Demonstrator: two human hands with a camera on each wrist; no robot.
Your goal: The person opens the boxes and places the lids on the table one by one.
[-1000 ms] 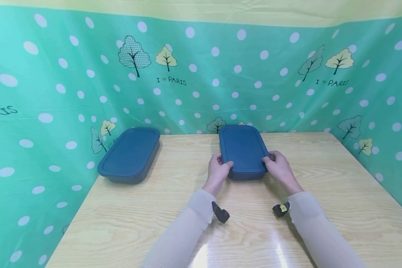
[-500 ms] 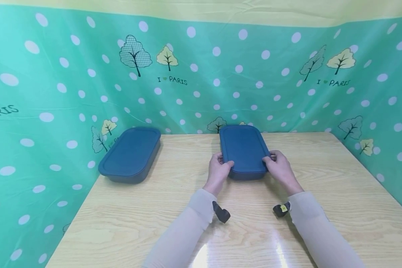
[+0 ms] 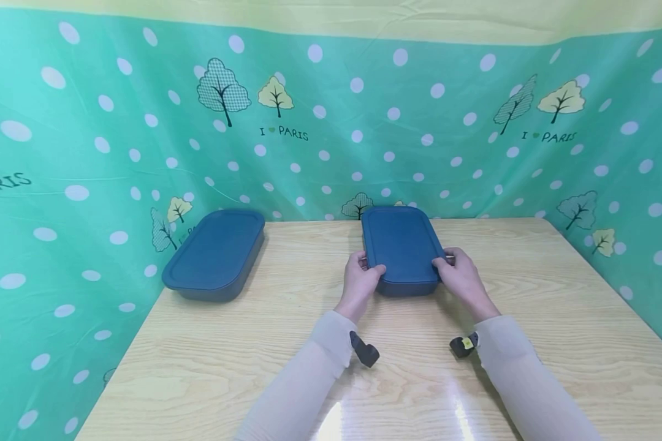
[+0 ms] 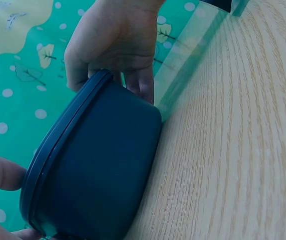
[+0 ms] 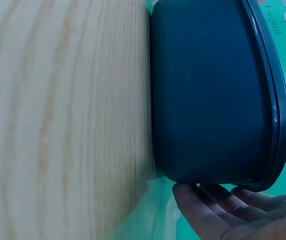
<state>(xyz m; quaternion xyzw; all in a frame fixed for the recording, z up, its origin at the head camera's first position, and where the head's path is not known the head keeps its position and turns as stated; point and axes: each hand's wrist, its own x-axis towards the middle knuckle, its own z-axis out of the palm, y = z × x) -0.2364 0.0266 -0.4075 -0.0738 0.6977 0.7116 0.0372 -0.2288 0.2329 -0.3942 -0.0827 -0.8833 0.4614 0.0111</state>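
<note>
A dark blue lidded food container point(image 3: 403, 245) stands on the wooden table near its back edge, right of the middle. My left hand point(image 3: 358, 283) grips its near left side, thumb on the lid point(image 3: 399, 236) and fingers down along the wall. Opposite, my right hand point(image 3: 462, 282) holds the near right side in the same way, thumb over the lid's rim. In the left wrist view the container's end wall point(image 4: 97, 160) shows between both hands, its base at the tabletop. From the right wrist, fingers point(image 5: 195, 205) press against the side wall under the rim.
A second dark blue lidded container point(image 3: 217, 254) sits at the table's back left, its left side at the table edge. Green dotted cloth point(image 3: 320, 122) hangs behind and along both sides of the wooden table point(image 3: 287, 343).
</note>
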